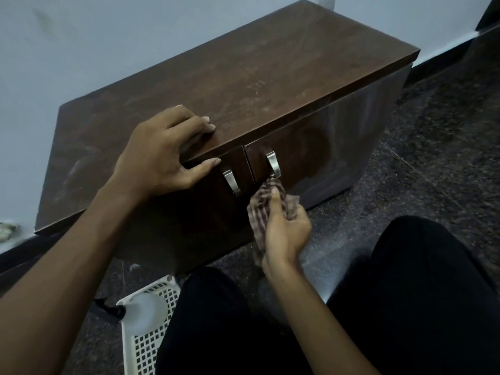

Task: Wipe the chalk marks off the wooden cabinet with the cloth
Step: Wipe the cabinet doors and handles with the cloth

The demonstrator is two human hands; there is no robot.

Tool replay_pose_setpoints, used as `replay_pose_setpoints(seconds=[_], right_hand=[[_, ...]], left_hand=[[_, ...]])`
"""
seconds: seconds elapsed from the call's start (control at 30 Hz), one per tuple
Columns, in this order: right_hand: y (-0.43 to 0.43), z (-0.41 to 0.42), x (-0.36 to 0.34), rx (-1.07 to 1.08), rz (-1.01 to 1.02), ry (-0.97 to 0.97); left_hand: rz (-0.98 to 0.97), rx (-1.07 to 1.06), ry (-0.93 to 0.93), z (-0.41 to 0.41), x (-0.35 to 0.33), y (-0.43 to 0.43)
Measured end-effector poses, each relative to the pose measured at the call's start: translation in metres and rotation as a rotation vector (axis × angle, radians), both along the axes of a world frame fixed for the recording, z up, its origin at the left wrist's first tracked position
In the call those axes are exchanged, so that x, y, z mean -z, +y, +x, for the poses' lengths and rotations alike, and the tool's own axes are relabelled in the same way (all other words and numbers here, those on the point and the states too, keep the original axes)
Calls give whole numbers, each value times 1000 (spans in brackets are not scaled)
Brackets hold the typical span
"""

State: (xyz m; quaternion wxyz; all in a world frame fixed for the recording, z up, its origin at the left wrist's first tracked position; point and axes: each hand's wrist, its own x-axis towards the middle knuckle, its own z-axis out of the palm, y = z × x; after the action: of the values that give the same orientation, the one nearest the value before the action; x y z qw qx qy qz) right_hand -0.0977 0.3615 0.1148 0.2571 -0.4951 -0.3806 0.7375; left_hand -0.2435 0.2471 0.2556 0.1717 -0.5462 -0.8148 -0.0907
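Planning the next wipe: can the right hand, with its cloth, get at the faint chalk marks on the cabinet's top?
Probably yes. The right hand grips the cloth low at the door fronts; the faint marks lie on bare cabinet top, right of the left hand, with nothing standing between.

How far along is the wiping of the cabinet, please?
Done: the doors show no clear marks. In hand: the right hand grips the cloth by the right handle; the left hand rests on the cabinet. Left: faint pale marks on top.
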Motion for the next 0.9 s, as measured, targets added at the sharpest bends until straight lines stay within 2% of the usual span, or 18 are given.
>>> replay_pose_setpoints(seconds=[0.13, 0.23, 0.37, 0.53, 0.57, 0.63, 0.73, 0.8, 0.9], right_hand=[[20, 0, -18, 132, 559, -34], [34, -10, -27, 106, 812, -63], [46, -14, -33, 26, 816, -59], [57, -22, -31, 25, 231, 146], [57, -22, -33, 32, 182, 165], [52, -22, -35, 60, 273, 144], [38, -22, -44, 23, 660, 112], [31, -21, -49, 10, 831, 111], [41, -26, -47, 77, 849, 111]], left_hand=[[6, -2, -3, 0, 0, -1], [7, -2, 3, 0, 0, 0], [5, -10, 4, 1, 1, 0], [8, -14, -1, 2, 0, -1], [8, -13, 1, 2, 0, 0], [2, -15, 4, 1, 0, 0], [-3, -18, 3, 1, 0, 0], [-3, -20, 0, 2, 0, 0], [12, -22, -4, 2, 0, -1]])
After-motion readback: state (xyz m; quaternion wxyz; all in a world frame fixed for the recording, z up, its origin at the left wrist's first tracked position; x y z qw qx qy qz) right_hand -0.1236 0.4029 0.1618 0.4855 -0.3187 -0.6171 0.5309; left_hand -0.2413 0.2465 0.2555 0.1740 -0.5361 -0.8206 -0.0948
